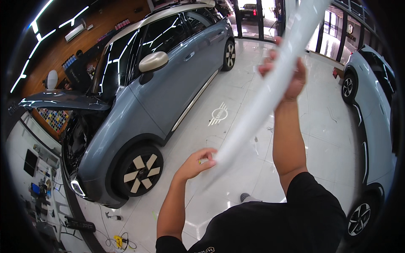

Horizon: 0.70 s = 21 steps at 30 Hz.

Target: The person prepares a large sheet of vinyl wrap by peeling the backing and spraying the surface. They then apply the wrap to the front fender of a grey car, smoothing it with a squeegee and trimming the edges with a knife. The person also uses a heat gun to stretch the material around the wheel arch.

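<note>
A long, pale white strip (257, 105), glossy and blurred by motion, slants from the top right of the head view down to the middle. It looks like film, though the blur leaves that unsure. At its lower end, my left hand (196, 163) pinches the edge between thumb and fingers. Higher up, my right hand (293, 80) is raised behind the strip and closed round it; the strip hides part of that palm. To the left, a grey-blue car (156, 99) stands with its hood (63, 100) raised, apart from both hands.
Another light-blue car (375, 105) is parked along the right. A spray bottle (114, 216) and a yellow object with a cord (120, 241) lie on the glossy tiled floor (312, 147) at lower left. A cluttered workbench (52, 211) stands at far left. Glass doors (257, 25) are at the back.
</note>
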Each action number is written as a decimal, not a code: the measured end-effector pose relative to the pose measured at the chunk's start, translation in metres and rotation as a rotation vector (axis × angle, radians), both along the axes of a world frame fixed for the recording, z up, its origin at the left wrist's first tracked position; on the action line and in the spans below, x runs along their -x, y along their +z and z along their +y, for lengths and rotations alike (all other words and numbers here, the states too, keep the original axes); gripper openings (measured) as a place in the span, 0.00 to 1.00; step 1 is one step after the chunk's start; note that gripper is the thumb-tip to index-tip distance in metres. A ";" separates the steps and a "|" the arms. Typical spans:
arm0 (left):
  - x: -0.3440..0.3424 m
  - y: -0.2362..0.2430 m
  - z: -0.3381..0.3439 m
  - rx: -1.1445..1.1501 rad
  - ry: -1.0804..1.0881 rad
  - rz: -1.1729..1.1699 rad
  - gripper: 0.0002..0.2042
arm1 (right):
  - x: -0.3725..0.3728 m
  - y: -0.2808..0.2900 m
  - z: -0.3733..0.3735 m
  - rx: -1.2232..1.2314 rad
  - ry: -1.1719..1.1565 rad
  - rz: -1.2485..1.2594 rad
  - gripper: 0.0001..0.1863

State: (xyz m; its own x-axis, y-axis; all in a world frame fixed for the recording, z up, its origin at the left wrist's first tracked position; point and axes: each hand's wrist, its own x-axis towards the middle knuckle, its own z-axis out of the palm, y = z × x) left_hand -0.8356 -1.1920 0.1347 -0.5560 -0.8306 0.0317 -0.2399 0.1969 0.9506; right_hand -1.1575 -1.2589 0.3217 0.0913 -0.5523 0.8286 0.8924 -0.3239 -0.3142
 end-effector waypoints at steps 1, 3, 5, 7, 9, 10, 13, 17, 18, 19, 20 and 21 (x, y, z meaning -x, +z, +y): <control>-0.006 -0.002 -0.002 -0.137 -0.088 0.156 0.34 | 0.019 0.005 0.004 0.080 0.111 -0.084 0.40; -0.009 -0.018 0.001 -0.233 -0.051 0.066 0.31 | 0.057 0.011 0.014 0.275 0.177 -0.134 0.37; -0.043 -0.071 0.014 -0.430 0.058 -0.288 0.29 | 0.087 0.004 0.022 0.329 0.098 -0.210 0.36; -0.075 -0.135 0.053 -0.705 -0.024 -0.278 0.32 | 0.123 -0.018 0.027 0.326 0.002 -0.282 0.36; -0.053 -0.123 0.088 -0.838 0.086 -0.091 0.38 | 0.149 -0.043 0.029 0.300 -0.033 -0.291 0.36; -0.050 -0.119 0.089 -0.902 0.071 0.105 0.41 | 0.161 -0.053 0.030 0.291 -0.039 -0.319 0.36; -0.077 -0.124 0.073 -0.958 -0.352 0.936 0.48 | 0.188 -0.083 0.031 0.296 -0.059 -0.409 0.39; -0.069 -0.081 0.107 -0.898 0.034 0.883 0.49 | 0.217 -0.111 0.031 0.276 -0.105 -0.469 0.39; -0.074 -0.088 0.121 -0.939 0.075 0.847 0.49 | 0.219 -0.117 0.027 0.272 -0.094 -0.466 0.39; -0.080 -0.087 0.132 -0.984 0.128 0.805 0.49 | 0.216 -0.126 0.024 0.259 -0.081 -0.471 0.38; -0.070 -0.073 0.128 -0.886 0.199 0.842 0.39 | 0.203 -0.125 0.026 0.246 -0.100 -0.495 0.37; -0.073 -0.059 0.116 -0.770 0.279 0.765 0.34 | 0.203 -0.134 0.021 0.245 -0.109 -0.479 0.38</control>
